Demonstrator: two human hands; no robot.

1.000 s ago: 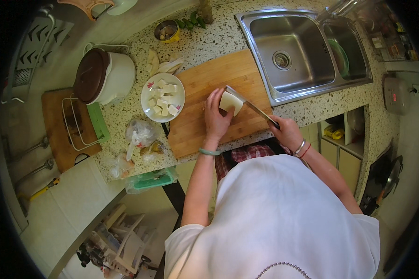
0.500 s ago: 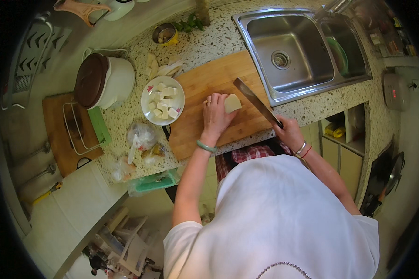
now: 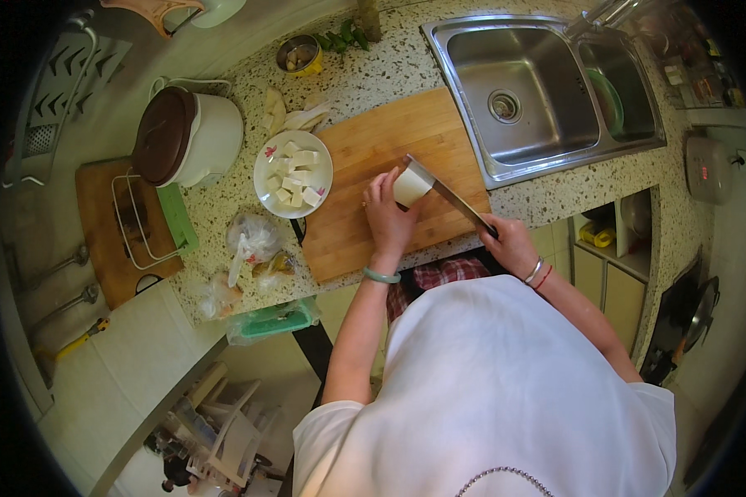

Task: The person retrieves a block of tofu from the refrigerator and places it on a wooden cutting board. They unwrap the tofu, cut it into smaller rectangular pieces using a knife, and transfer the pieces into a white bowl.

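My left hand (image 3: 389,209) is closed round a pale white food block (image 3: 411,187), too plain to name more closely, on the wooden cutting board (image 3: 365,149). The fingers rest along the block's left side. My right hand (image 3: 514,247) grips the dark handle of a kitchen knife (image 3: 450,195), whose blade slants up to the left. The blade lies at the block's upper right edge; whether it has cut in, I cannot tell. Left of the board, a white plate (image 3: 265,195) with a pink pattern holds several white cubes of similar look.
A steel double sink (image 3: 506,178) borders the board's right side. Beyond the plate lie pale scraps (image 3: 302,118) and a small yellow bowl (image 3: 300,56). To the left are a white cooker with a brown lid (image 3: 164,137), plastic bags (image 3: 255,238) and a green tray (image 3: 278,321).
The knife has moved left from beside the block onto its edge. My left hand has shifted slightly right, and the block has turned between its fingers. The view has shifted a little.
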